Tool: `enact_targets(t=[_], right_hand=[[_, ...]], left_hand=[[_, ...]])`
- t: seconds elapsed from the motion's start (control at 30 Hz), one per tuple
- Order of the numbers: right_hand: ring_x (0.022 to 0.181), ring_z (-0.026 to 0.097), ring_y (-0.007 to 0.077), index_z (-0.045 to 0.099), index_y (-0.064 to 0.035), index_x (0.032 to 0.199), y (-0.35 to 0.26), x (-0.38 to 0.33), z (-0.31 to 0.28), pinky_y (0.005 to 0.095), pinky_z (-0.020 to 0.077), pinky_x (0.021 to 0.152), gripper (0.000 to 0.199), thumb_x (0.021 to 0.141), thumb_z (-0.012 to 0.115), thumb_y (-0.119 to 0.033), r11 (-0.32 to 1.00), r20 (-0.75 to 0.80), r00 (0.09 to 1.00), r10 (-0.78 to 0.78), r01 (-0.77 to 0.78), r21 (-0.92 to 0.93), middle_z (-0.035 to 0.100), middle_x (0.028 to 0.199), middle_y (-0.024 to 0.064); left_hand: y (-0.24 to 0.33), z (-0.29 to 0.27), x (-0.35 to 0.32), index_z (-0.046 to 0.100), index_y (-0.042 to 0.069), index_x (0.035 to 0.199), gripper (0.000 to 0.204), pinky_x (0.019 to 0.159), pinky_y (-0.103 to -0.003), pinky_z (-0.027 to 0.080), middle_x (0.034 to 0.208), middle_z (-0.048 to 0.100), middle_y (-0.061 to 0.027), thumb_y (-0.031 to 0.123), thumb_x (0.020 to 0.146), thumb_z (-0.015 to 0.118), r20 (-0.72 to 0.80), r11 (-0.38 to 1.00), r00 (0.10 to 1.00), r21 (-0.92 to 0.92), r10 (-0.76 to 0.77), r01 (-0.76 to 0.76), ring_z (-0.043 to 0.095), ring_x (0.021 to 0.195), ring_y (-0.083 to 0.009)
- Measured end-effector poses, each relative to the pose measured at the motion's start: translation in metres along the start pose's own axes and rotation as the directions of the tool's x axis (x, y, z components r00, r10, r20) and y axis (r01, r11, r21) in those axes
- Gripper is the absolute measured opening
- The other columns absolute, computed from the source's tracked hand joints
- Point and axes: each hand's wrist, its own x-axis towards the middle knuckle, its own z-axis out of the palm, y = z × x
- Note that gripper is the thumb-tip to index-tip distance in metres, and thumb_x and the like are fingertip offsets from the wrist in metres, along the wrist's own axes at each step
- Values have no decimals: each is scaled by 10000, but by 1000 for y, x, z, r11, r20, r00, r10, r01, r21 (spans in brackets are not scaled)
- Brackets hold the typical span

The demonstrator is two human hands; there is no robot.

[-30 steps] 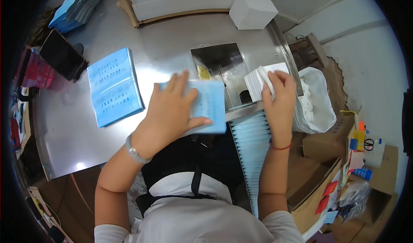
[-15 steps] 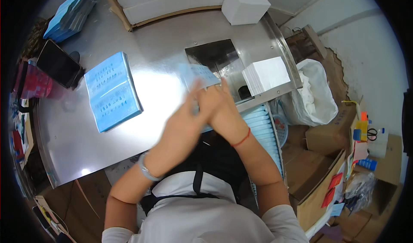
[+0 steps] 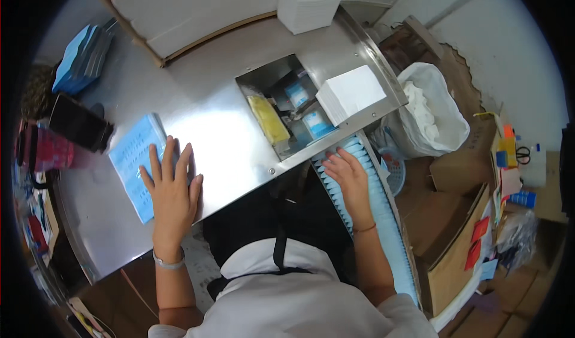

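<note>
Left hand [image 3: 172,189] lies flat, fingers spread, palm down on the steel bench [image 3: 221,116]; its fingertips overlap the right edge of a light-blue packet stack [image 3: 135,164] that sits on the bench near the left edge. Nothing is clamped: the grip is apart, pressing only.

Right hand [image 3: 347,179] rests on the upper end of a long row of light-blue packets [image 3: 383,230], stood on edge and running down the person's right side, below the bench edge. Fingers are loosely curled over the packet tops; cannot tell whether any one packet is pinched.

Rectangular opening [image 3: 287,107] cut in the bench top: inside it, a yellow oblong piece [image 3: 268,119] on the left, and small blue-and-white packets [image 3: 305,107] on the right; deeper contents are in shadow, not readable.

White paper stack [image 3: 350,94] sits on the bench just right of the opening, touching its edge. A second white stack [image 3: 308,4] is at the far edge. Shallow cardboard tray [image 3: 179,14] at the far side holds a large white sheet pile.

White bag [image 3: 434,113], right of the bench, is open and holds crumpled white material. Far left: another blue packet pile [image 3: 81,59] and a dark phone-like slab [image 3: 78,123].
</note>
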Motion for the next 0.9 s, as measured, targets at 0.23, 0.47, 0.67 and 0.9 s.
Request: enact_targets(t=[0.23,0.47,0.67,0.9], right_hand=[[950,555,299,667,3,873,-22,13,32,447,425,889,181,766,711,-135,-95,368,845,-387,361,-928,593,934,139],[931,540,258,671,-69,865,-29,-5,0,460,387,851,162,785,715,-203,-339,415,842,-346,300,-892,602,892,72],[936,552,285,687,-47,959,-73,4,36,462,420,811,187,809,724,-152,-123,368,834,-412,349,-929,615,938,68],[973,539,348,678,8,1088,-103,66,62,520,421,989,339,785,747,-126,-104,316,598,-736,361,-927,567,1035,138]], left_hand=[[-10,-26,3,434,212,1477,982,1173,-626,115,1622,213,-157,387,611,862,-79,934,983,-331,-169,134,184,1491,-395],[-42,-50,-12,633,144,1117,541,1101,-494,361,1456,449,-146,-44,620,738,14,935,994,-338,-109,108,385,1344,-426],[-39,-44,-8,636,130,1095,433,1094,-515,344,1466,429,-173,101,693,794,36,924,992,-362,-122,126,375,1356,-421],[-51,-26,-2,559,45,1305,437,1075,-475,352,1399,479,-165,153,900,684,-297,908,925,-406,-235,100,455,1279,-378]])
